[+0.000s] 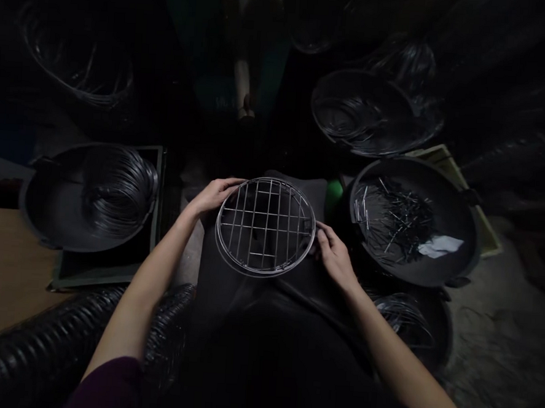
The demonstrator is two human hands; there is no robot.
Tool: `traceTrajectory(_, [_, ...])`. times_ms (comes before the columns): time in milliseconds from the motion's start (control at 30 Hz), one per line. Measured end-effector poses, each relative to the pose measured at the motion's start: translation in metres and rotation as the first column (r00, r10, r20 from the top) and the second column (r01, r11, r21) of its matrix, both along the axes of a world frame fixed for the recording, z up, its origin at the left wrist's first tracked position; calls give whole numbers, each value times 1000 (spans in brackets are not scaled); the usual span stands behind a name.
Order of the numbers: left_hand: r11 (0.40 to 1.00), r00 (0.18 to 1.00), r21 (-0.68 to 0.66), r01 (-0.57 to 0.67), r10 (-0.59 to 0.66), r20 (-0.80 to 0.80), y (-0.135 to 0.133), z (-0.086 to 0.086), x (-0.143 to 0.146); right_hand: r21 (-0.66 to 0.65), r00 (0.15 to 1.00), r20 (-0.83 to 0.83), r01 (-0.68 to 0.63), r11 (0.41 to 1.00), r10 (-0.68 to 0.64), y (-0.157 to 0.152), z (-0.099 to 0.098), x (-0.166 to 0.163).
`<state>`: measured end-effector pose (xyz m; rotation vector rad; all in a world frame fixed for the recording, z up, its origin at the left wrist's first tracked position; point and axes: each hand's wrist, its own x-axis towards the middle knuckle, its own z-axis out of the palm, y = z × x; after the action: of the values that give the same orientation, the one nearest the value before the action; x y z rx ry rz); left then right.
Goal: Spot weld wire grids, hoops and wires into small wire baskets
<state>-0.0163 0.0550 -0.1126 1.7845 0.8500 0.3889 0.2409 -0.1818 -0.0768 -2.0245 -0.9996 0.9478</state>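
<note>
A round wire rack (265, 229) with a square grid inside its rim is held level in front of me, above dark cloth (230, 294) over my lap. My left hand (214, 195) grips the upper left of the rim, its fingers reaching along the far edge. On the lower right side, my right hand (336, 256) holds the rim between thumb and fingers. Near that hand stands a dark basin (464, 240) of short metal rods (398, 218) with a crumpled white piece (440, 245) on them.
At left, a dark basin (54, 197) holds a stack of wire rings (119, 191) over a green-edged crate (60, 271). Long bundles of stacked rings (46, 344) lie lower left. Another basin (398, 113) with wire pieces stands back right. A dim machine part (243, 85) hangs ahead.
</note>
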Motion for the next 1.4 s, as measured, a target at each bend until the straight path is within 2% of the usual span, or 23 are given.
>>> traceTrajectory(133, [996, 997, -44, 75, -75, 2, 4, 4, -6, -3, 980, -197, 31, 1000, -31, 8, -4, -5])
traceTrajectory(233, [998, 998, 2, 55, -55, -23, 3, 0, -5, 14, 952, -288, 109, 994, -100, 8, 1, -10])
traceTrajectory(467, [981, 992, 151, -123, 121, 22, -14, -9, 5, 0, 922, -371, 119, 993, -110, 7, 14, -23])
traceTrajectory(633, [932, 941, 129, -338, 332, 63, -33, -8, 2, 43, 916, -381, 151, 988, -124, 35, 4, -11])
traceTrajectory(700, [918, 927, 126, -376, 370, 68, -36, -8, 0, 41, 916, -385, 142, 989, -116, 43, -1, -4])
traceTrajectory(833, [952, 957, 99, -291, 287, 53, -33, -5, -6, 40, 943, -325, 94, 995, -76, 42, -6, 1])
traceTrajectory(933, [968, 972, 88, -235, 232, 44, -28, 0, -8, 58, 950, -298, 114, 992, -92, 39, -5, 1])
traceTrajectory(1133, [975, 973, -4, -223, 223, 58, -23, 2, -5, 60, 943, -310, 145, 988, -120, 45, -11, 4])
traceTrajectory(1267, [981, 983, 72, -179, 181, -17, -21, 1, -5, 39, 939, -323, 140, 989, -120, 47, -22, 5])
traceTrajectory(1400, [971, 981, 173, -166, 179, -67, -22, 5, -4, 52, 983, -182, 42, 998, -31, 39, -21, 6])
